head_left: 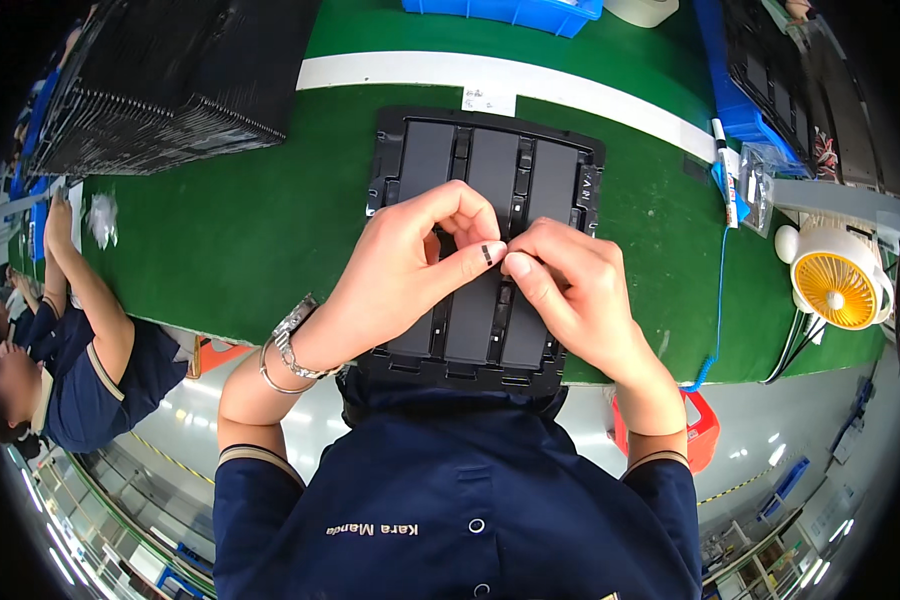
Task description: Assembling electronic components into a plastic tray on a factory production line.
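Observation:
Over a black plastic tray (590, 150) on the bench, both hands meet at the fingertips. My left hand (400, 260) has its fingers curled and its thumb stretched toward the right fingertips. Small black strips (487, 255) lie on the pad of that thumb. My right hand (580, 290) is closed in a pinch of thumb and forefinger at the left thumb's tip; whatever is between them is too small to make out. Long dark grey flat panels (428, 155) lie side by side in the tray beneath, partly hidden by the hands.
A tall stack of black trays (170, 110) stands at the left on the green bench (240, 230). Along the right are a yellow-and-white fan (835, 285), a marker (725, 165) and a blue coiled cord (705, 372). A blue bin (530, 12) sits behind. Another person (90, 360) works at the left.

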{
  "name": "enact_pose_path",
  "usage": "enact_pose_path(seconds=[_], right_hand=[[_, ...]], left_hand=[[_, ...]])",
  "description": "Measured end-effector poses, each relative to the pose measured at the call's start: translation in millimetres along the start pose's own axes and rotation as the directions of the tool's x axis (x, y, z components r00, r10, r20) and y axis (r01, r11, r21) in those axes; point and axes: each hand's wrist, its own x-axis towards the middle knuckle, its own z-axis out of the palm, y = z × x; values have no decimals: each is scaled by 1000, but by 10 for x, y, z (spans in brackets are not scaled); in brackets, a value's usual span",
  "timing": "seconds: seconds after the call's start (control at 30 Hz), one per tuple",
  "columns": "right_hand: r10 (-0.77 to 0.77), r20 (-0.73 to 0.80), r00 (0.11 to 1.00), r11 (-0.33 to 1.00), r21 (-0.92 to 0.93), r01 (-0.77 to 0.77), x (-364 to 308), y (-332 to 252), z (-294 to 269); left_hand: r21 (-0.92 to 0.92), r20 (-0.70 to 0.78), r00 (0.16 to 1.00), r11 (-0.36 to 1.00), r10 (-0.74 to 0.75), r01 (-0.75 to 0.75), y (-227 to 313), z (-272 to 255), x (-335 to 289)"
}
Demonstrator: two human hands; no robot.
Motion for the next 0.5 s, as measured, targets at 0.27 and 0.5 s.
enact_pose_path(seconds=[0.27, 0.5], right_hand=[[-192, -46, 980, 965, -192, 180, 5, 28, 94], [-238, -65, 969, 941, -264, 214, -13, 52, 114]], left_hand=[[-95, 8, 1000, 995, 24, -23, -42, 22, -21], [-119, 7, 1000, 993, 21, -20, -67, 39, -17]])
